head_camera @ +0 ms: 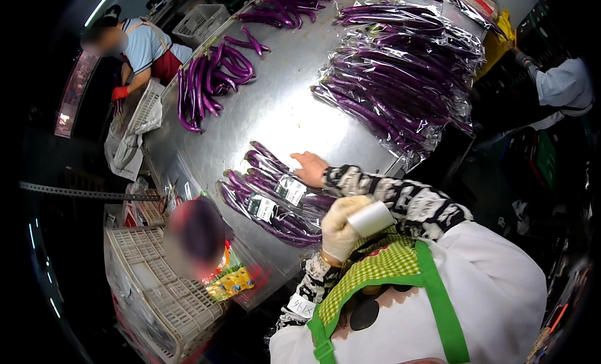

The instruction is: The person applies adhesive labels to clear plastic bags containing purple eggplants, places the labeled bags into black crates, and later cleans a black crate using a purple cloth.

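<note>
In my left hand (339, 230), which wears a pale glove, I grip a white roll (371, 219), its far side hidden. My bare right hand (311, 169) hangs at the upper edge of several clear bags of long purple eggplants (263, 190), fingers extended. Whether it touches the plastic I cannot tell. Two of these bags carry green-and-white labels, one label (261, 207) on the nearer bag and another label (291, 189) beside it. The bags lie side by side on a metal table (277, 101), their lower ends partly behind my left hand.
Many bagged eggplants (399, 77) are stacked at the table's right. Loose eggplants (211, 77) lie at its left edge. A person (145, 44) with red gloves leans beyond that edge; another person (563, 87) is at far right. Plastic crates (155, 270) stand lower left, near a blurred figure (197, 237).
</note>
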The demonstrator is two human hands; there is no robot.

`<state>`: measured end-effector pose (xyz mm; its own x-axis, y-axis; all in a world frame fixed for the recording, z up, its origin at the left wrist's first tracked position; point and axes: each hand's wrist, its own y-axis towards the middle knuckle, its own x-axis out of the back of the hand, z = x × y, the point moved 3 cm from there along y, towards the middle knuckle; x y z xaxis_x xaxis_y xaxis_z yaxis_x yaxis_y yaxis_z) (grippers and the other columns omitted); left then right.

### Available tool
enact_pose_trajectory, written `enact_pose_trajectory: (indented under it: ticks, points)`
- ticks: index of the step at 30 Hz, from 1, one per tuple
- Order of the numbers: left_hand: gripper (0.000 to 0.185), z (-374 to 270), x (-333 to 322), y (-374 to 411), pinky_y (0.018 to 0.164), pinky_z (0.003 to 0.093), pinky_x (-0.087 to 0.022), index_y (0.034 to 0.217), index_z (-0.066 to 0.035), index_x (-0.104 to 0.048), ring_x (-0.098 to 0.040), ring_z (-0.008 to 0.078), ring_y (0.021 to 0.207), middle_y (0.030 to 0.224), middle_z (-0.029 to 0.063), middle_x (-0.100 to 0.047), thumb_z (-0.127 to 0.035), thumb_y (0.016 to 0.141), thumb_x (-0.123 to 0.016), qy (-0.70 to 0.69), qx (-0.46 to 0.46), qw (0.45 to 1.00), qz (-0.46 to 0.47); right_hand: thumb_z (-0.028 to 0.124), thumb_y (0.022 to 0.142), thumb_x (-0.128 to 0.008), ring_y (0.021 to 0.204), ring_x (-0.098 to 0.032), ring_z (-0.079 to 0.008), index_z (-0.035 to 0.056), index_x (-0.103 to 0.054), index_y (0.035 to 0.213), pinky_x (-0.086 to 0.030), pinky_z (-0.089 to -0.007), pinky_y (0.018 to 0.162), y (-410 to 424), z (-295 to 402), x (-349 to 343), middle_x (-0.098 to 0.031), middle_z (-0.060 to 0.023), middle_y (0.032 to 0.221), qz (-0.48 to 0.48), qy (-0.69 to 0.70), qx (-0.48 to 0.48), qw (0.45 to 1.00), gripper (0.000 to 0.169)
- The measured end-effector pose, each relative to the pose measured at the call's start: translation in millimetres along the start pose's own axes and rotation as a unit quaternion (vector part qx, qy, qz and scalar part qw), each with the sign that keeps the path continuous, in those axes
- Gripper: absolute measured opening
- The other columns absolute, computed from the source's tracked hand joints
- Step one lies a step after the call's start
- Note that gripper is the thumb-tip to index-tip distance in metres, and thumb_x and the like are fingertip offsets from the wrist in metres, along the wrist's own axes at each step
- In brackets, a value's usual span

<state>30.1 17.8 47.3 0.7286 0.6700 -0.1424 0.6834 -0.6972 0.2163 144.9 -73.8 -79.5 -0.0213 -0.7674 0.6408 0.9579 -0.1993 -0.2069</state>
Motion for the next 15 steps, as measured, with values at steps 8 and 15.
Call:
enact_pose_trajectory:
  ticks: [8,15]
  points:
    - [0.009,69,57,64,0.107,0.0486,-0.028,0.085,-0.011,-0.068,-0.059,0.0247,0.11,0.103,0.0066,-0.068,-0.012,0.082,-0.06,0.559,0.075,0.826,0.005,0.033,0.07,-0.076,0.109,-0.048,-0.0339,-0.0004,-0.045,0.126,-0.038,-0.0416,0.098,-94,-70,275,-0.053,-0.0174,0.117,-0.353,-0.23,0.071,0.904,0.072]
    - [0.024,89,90,71,0.116,0.0471,-0.009,0.1,-0.015,-0.07,-0.034,0.03,0.135,0.138,0.0007,-0.051,-0.027,0.084,-0.056,0.658,0.218,0.706,0.146,0.058,0.068,-0.073,0.123,-0.044,-0.0306,0.0058,-0.041,0.136,-0.034,-0.0449,0.102,-77,-159,347,-0.049,-0.0139,0.131,-0.183,-0.281,-0.123,0.934,0.091]
